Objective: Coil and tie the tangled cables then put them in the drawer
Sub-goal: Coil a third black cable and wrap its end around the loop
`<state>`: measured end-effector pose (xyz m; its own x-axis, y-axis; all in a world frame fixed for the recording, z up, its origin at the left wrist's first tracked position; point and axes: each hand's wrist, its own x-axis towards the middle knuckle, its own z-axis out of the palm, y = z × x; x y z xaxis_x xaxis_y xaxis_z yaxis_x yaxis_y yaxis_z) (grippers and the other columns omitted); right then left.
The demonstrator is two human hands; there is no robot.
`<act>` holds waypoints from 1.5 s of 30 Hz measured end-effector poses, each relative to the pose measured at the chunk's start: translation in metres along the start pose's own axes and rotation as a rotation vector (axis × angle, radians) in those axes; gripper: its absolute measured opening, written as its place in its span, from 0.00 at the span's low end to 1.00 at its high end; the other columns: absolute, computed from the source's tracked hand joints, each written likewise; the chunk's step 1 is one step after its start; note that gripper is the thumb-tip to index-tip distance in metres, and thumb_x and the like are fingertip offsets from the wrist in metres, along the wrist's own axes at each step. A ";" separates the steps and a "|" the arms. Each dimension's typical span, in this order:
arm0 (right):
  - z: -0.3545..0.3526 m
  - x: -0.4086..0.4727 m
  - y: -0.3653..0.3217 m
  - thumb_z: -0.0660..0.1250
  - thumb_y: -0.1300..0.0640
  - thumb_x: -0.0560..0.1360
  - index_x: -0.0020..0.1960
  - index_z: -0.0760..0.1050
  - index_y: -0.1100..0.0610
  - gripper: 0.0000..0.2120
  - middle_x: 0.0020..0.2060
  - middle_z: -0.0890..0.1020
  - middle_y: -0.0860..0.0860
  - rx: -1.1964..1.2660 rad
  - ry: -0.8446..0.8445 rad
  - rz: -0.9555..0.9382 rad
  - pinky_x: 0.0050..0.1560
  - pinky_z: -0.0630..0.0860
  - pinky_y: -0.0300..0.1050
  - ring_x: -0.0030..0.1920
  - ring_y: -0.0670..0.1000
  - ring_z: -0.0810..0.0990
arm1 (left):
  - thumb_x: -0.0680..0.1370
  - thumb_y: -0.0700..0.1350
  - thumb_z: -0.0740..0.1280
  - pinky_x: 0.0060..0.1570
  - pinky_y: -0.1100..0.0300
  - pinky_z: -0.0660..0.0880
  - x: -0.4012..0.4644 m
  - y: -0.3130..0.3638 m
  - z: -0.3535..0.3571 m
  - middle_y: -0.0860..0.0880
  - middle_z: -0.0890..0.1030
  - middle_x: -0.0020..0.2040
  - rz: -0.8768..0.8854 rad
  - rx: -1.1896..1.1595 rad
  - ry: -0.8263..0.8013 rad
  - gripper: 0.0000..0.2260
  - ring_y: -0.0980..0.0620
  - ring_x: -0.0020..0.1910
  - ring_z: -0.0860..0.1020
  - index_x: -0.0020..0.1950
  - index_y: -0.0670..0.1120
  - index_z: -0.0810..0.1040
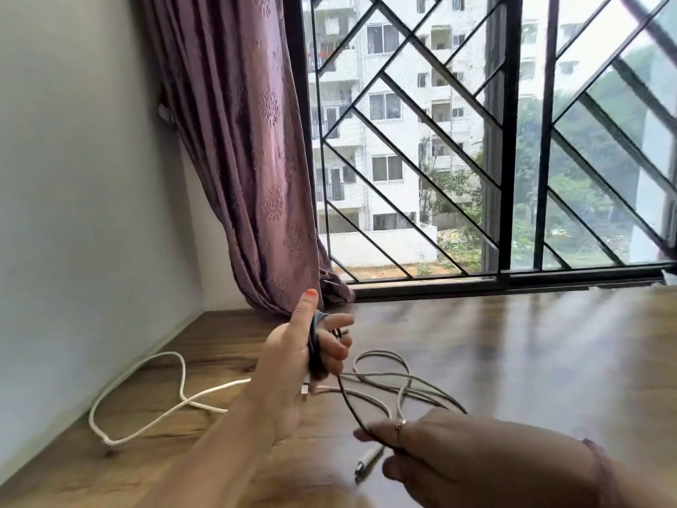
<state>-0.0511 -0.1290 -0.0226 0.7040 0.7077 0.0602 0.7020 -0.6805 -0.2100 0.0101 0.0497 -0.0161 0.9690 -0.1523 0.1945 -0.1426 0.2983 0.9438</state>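
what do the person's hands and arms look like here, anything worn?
Both forearms are bare, with no sleeves in view. The left hand has orange-red polish on the thumbnail and no visible jewellery. The right hand wears a thin metallic ring on one finger and a pinkish band around the wrist. No gloves on either.

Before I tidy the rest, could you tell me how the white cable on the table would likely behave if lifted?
The white cable lies in loose, irregular loops on the wooden table, so it is probably floppy and would sag. It crosses itself repeatedly, so lifting one point would likely drag tangled loops along. It looks thin, so probably light.
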 end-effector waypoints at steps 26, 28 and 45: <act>-0.006 0.008 0.038 0.60 0.51 0.79 0.42 0.78 0.48 0.10 0.26 0.79 0.44 0.410 0.494 0.286 0.20 0.72 0.38 0.20 0.45 0.75 | 0.75 0.65 0.57 0.33 0.72 0.75 -0.017 0.001 0.008 0.54 0.66 0.15 -0.229 -0.240 -0.551 0.33 0.57 0.14 0.58 0.55 0.37 0.80; -0.003 0.008 0.036 0.58 0.49 0.80 0.46 0.77 0.56 0.13 0.29 0.79 0.49 0.429 0.388 0.297 0.20 0.73 0.39 0.21 0.45 0.75 | 0.75 0.65 0.56 0.31 0.73 0.73 -0.014 0.008 0.005 0.53 0.66 0.15 -0.166 -0.291 -0.465 0.32 0.58 0.14 0.64 0.55 0.39 0.81; 0.010 0.005 -0.008 0.68 0.54 0.71 0.33 0.73 0.51 0.09 0.28 0.74 0.47 -0.595 0.569 -0.056 0.21 0.72 0.42 0.29 0.49 0.76 | 0.71 0.54 0.66 0.33 0.62 0.78 -0.014 -0.015 0.025 0.38 0.84 0.48 -0.161 -0.214 -0.152 0.30 0.47 0.38 0.84 0.60 0.31 0.70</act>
<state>-0.0538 -0.1179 -0.0306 0.5004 0.6479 0.5743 0.5650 -0.7470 0.3505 -0.0063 0.0238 -0.0265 0.9322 -0.3480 0.0998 0.0718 0.4479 0.8912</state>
